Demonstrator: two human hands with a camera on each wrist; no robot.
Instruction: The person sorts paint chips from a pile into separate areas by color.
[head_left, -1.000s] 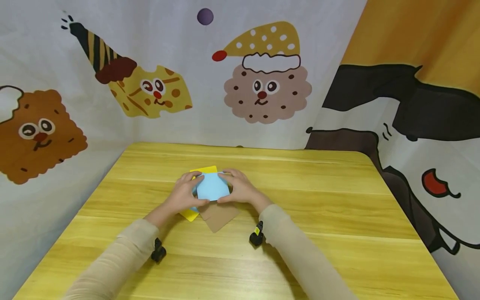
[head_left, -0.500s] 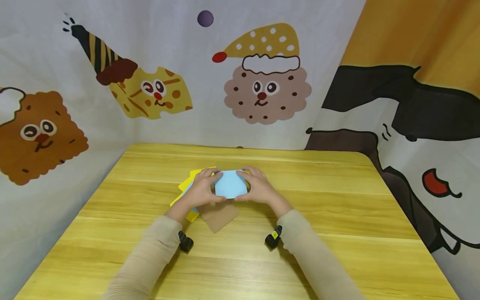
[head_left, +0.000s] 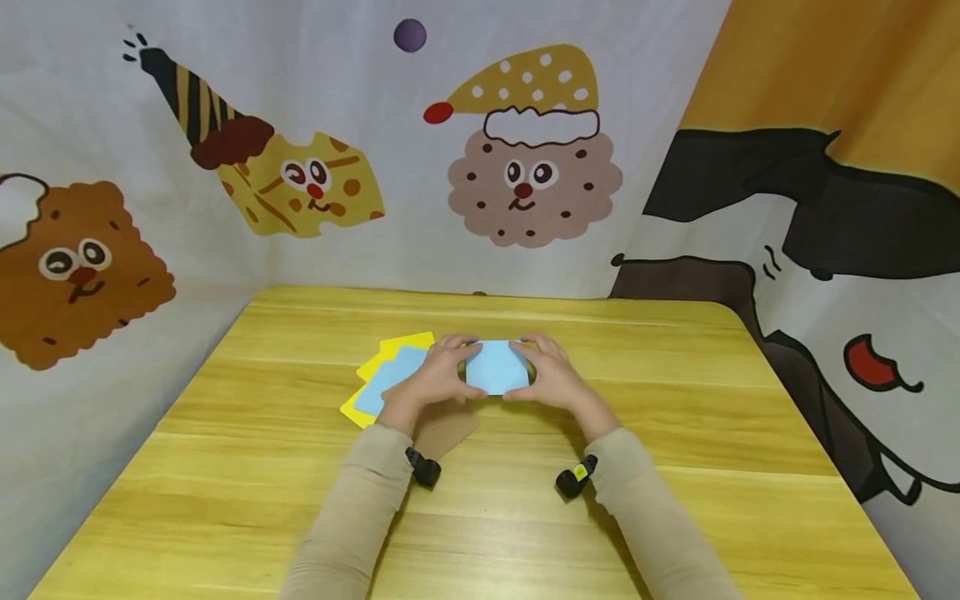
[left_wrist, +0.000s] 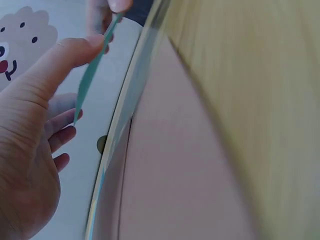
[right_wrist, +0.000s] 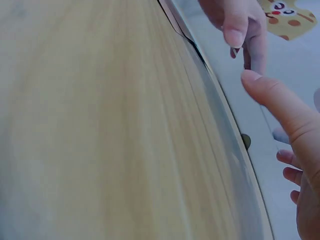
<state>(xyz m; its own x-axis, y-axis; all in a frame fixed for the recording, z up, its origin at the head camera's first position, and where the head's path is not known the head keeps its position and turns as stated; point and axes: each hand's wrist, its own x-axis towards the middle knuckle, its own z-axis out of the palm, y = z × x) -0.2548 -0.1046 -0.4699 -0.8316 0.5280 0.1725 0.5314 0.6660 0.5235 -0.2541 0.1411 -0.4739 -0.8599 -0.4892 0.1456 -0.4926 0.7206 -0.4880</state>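
Observation:
Between my two hands, at the middle of the head view, is a light blue sheet of card (head_left: 497, 367). My left hand (head_left: 438, 377) pinches its left side, thumb at the near edge and fingers at the far edge. My right hand (head_left: 557, 379) holds the right side the same way. In the left wrist view the card (left_wrist: 89, 82) shows nearly edge-on, slightly bowed, held up off the table. Beneath and left of my left hand lie overlapping sheets: yellow ones (head_left: 408, 340), a blue one (head_left: 382, 383) and brown ones (head_left: 447, 429), partly hidden by my left wrist.
The wooden table (head_left: 675, 433) reaches back to a white curtain (head_left: 420, 267) with cartoon prints. A small black camera (head_left: 424, 468) sits on my left wrist and another black camera (head_left: 576, 479) on my right wrist.
Both hands have moved right together, carrying the blue card away from the pile. More of the yellow and blue sheets now shows, while my left forearm covers part of the brown ones.

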